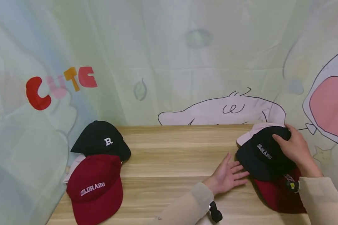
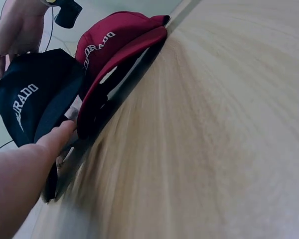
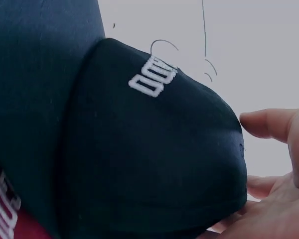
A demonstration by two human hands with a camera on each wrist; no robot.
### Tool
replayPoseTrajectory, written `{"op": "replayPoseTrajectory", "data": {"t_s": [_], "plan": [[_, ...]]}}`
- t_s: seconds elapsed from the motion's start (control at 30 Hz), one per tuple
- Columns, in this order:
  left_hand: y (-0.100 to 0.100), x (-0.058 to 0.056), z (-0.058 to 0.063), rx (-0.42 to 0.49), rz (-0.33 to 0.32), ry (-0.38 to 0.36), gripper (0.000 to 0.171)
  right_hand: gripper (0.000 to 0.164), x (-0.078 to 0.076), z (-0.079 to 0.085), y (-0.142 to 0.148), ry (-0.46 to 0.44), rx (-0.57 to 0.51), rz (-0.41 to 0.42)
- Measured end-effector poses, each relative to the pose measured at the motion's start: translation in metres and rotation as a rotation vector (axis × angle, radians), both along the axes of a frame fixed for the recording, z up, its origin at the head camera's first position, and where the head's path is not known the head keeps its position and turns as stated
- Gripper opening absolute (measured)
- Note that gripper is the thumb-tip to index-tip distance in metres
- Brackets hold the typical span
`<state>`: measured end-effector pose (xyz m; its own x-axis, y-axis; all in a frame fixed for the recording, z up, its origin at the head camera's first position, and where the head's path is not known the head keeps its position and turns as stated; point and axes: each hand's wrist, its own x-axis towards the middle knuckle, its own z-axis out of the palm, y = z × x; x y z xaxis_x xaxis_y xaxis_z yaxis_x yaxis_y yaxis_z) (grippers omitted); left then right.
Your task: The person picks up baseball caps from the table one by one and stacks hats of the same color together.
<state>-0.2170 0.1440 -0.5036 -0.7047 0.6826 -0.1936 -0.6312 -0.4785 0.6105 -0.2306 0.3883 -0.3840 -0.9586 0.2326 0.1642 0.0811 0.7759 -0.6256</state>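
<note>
At the right of the head view, a black baseball cap (image 1: 259, 164) lettered COLORADO overlaps a dark red cap (image 1: 279, 196) and a pale pink cap (image 1: 244, 138). My right hand (image 1: 298, 148) grips the rear of the black cap's crown, thumb on top and fingers round the back edge, as the right wrist view also shows. Palm up with fingers spread, my left hand (image 1: 227, 177) has its fingertips right at the black cap's brim. In the left wrist view, a finger of it overlaps the underside of that brim (image 2: 57, 117). Most of the pink cap is hidden.
On the left of the wooden table (image 1: 169, 150), a black cap (image 1: 98, 140) with an R and a dark red COLORADO cap (image 1: 97, 187) lie over a pale pink cap (image 1: 74, 168). A printed curtain (image 1: 169, 62) hangs behind the table.
</note>
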Motion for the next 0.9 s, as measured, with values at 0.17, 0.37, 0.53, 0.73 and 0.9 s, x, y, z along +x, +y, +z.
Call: {"op": "replayPoseTrajectory", "data": {"t_s": [0.17,0.37,0.53,0.73,0.9], "plan": [[-0.006,0.003,0.004,0.012,-0.007,-0.006,0.102,0.080,0.000,0.006,-0.011,0.038,-0.048,0.014],[-0.019,0.006,0.008,0.035,0.008,-0.014,0.099,0.078,0.001,0.017,-0.028,0.089,-0.097,0.039],[-0.036,0.009,0.010,0.029,0.035,-0.007,0.093,0.078,0.002,0.025,-0.042,0.089,-0.126,0.068],[-0.060,0.010,0.012,0.023,0.042,-0.008,0.089,0.076,0.000,0.029,-0.062,0.096,-0.155,0.142],[-0.080,0.013,0.016,-0.008,0.066,-0.021,0.086,0.076,-0.006,0.026,-0.078,0.103,-0.176,0.209]]}}
